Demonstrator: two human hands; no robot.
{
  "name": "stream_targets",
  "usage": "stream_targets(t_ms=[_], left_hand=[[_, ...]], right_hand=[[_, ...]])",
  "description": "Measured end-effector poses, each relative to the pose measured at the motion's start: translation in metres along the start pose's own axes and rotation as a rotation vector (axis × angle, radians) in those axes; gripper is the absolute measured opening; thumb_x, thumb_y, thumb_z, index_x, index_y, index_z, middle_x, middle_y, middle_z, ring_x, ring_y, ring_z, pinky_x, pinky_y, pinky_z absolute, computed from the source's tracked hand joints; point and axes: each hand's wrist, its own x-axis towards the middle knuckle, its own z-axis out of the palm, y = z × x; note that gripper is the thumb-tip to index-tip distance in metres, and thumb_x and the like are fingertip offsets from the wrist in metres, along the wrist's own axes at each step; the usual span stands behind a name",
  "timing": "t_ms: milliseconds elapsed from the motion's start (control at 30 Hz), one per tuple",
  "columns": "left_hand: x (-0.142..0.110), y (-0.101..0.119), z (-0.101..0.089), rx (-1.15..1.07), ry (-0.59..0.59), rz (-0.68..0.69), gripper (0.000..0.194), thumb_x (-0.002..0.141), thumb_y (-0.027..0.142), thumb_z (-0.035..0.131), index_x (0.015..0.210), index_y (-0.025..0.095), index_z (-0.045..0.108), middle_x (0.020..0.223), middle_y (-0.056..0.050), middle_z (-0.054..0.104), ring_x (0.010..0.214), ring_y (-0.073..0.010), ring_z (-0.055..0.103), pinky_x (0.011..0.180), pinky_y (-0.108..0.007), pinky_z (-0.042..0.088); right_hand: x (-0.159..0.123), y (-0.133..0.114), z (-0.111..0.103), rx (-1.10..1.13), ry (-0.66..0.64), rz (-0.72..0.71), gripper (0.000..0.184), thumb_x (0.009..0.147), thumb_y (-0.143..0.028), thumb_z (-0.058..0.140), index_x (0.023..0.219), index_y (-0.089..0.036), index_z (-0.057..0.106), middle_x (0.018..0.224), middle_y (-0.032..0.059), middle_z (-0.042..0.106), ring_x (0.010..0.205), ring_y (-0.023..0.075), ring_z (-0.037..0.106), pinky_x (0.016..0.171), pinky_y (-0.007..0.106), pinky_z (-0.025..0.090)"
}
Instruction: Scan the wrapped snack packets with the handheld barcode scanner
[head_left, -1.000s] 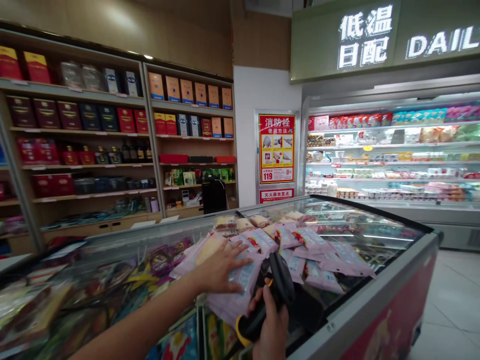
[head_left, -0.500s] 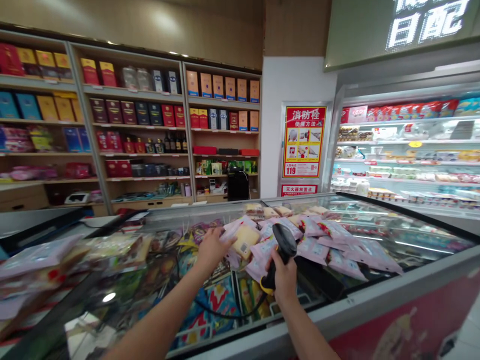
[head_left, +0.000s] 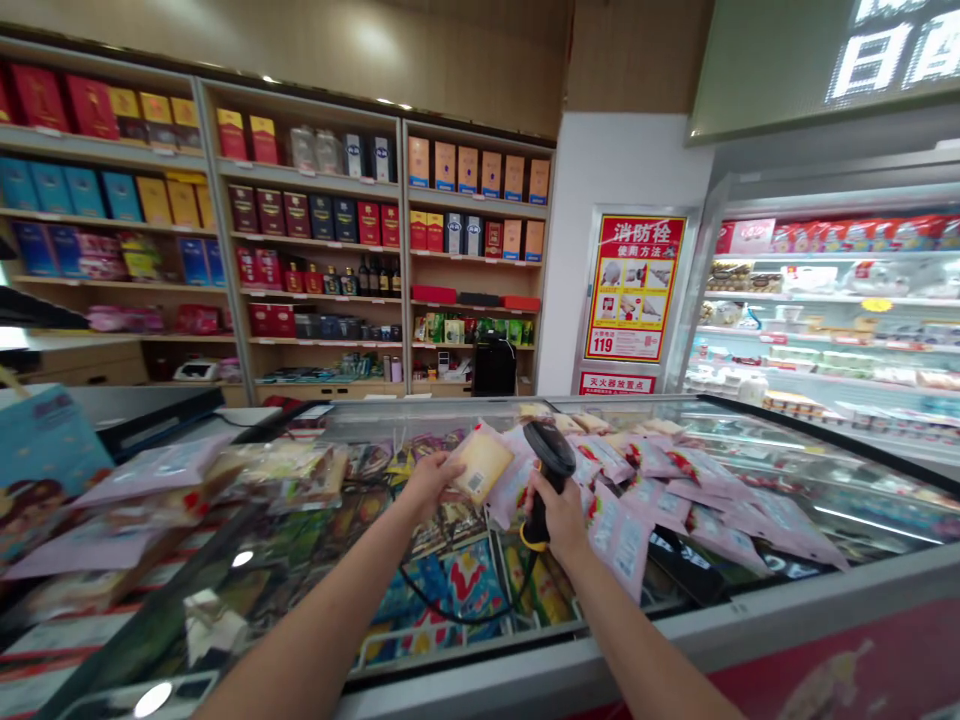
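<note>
A tall wooden shelving unit with grey posts (head_left: 406,260), filled with coloured boxes, is seen behind the long grey chest freezer with a glass top (head_left: 675,635). Behind the right part of the freezer, a brightly lit white refrigerated cabinet (head_left: 825,298) is placed, and on the wall behind the freezer a red and yellow printed poster (head_left: 636,288) is mounted. On the right half of the freezer, a loose pile of flat pale pink plastic packets (head_left: 720,475) is spread. Above the middle of the freezer, a black handheld scanner with yellow trim (head_left: 551,450) is held upright by the right hand (head_left: 562,515), the fingers being wrapped around its handle. Just left of it, also above the freezer's middle, a flat pale yellow packet with a barcode (head_left: 484,462) is held tilted by the left hand (head_left: 431,480); the grip is narrow, closed on the packet's left edge.
</note>
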Motion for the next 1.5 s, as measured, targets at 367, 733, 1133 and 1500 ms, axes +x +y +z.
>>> stream_targets(t_ms=[367,733,1133,1500], left_hand=[[0.032,-0.027,-0.061,-0.418,0.494,0.144,0.039,0.044,0.036,0.084,0.062,0.015,0.057,0.051,0.003,0.057,0.047,-0.0115,0.053,0.051,-0.026,0.045],[0.017,-0.035,-0.008,-0.474,0.434,0.193,0.033,0.06,0.046,0.07,0.066,0.018,0.053,0.059,0.002,0.058,0.059,-0.0149,0.058,0.064,-0.03,0.05],[0.018,-0.034,-0.012,-0.512,0.396,0.213,0.033,0.06,0.043,0.075,0.075,0.015,0.068,0.07,-0.003,0.069,0.066,-0.0167,0.064,0.065,-0.028,0.052],[0.02,-0.039,-0.013,-0.508,0.421,0.237,0.034,0.061,0.043,0.075,0.077,0.014,0.07,0.071,-0.002,0.068,0.065,-0.015,0.062,0.066,-0.028,0.05]], right_hand=[[0.011,0.029,0.053,-0.158,-0.599,0.366,0.037,0.066,-0.047,0.074,0.077,-0.017,0.056,0.051,-0.0062,0.055,0.037,0.0087,0.047,0.037,0.021,0.04],[-0.018,0.001,0.015,-0.267,-0.467,0.441,0.036,0.068,-0.047,0.074,0.077,-0.017,0.057,0.05,-0.0055,0.056,0.038,0.0091,0.047,0.039,0.022,0.041],[-0.021,0.012,0.012,-0.316,-0.493,0.367,0.031,0.071,-0.043,0.073,0.074,-0.017,0.056,0.049,-0.0065,0.053,0.037,0.009,0.046,0.038,0.022,0.04],[-0.024,0.009,0.016,-0.299,-0.477,0.384,0.036,0.068,-0.047,0.074,0.078,-0.017,0.057,0.05,-0.0064,0.054,0.037,0.0091,0.046,0.038,0.022,0.04]])
